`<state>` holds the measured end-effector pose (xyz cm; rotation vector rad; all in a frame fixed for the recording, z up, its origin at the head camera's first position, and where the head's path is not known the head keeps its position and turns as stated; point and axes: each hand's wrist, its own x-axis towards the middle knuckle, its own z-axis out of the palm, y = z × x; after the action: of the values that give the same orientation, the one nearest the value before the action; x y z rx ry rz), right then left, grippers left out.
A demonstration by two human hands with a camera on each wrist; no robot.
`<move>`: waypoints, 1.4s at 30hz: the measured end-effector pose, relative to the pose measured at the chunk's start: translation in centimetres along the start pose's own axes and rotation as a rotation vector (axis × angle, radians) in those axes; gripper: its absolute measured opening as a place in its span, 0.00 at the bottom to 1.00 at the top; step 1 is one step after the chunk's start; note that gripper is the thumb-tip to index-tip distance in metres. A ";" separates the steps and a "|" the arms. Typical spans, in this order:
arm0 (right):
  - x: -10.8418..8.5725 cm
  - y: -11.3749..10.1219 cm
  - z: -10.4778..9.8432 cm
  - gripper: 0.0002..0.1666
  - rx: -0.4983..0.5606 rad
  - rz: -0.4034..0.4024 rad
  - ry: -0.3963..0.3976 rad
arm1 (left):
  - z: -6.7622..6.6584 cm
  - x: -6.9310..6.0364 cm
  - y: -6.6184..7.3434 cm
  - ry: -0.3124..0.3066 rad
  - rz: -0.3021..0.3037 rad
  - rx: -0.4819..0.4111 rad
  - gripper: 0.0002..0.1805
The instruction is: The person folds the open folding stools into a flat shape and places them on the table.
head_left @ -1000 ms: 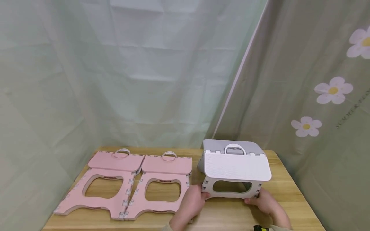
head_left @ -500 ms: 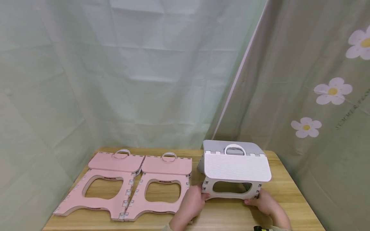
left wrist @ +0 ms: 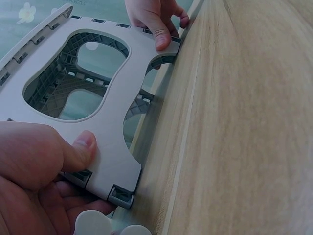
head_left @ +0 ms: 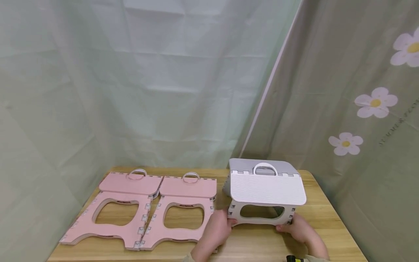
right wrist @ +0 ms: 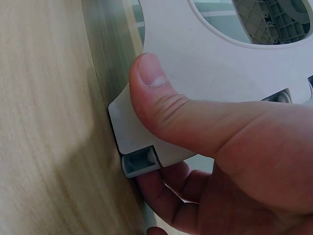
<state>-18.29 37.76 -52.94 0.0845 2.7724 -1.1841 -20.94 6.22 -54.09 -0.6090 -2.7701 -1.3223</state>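
Observation:
A white and grey folding step stool (head_left: 268, 187) stands part-unfolded on the table, its two top halves sloping like a roof from the hinge and carry handle (head_left: 266, 166). My left hand (head_left: 217, 227) grips the lower left corner of the front leg panel (left wrist: 124, 93), thumb on its outer face and fingers behind. At the opposite lower corner, my right hand (head_left: 302, 231) pinches the same panel; in the right wrist view its thumb (right wrist: 156, 93) presses the white face while the fingers curl underneath. The back leg panel is mostly hidden.
Two pink folding stools, a left one (head_left: 131, 183) and a right one (head_left: 188, 187), lie folded flat side by side left of my hands. The wooden table (head_left: 255, 243) ends at curtains behind and on both sides.

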 end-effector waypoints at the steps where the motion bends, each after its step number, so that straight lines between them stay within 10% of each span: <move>1: 0.0 0.0 0.0 0.29 -0.002 0.001 0.003 | 0.0 0.0 0.0 -0.002 0.002 -0.002 0.09; 42: 0.4 0.6 0.2 0.31 -0.012 0.011 0.007 | 0.0 0.0 0.0 0.001 -0.013 -0.016 0.10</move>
<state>-18.60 38.09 -53.57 0.1033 2.7808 -1.1671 -20.96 6.21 -54.05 -0.5916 -2.7703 -1.3487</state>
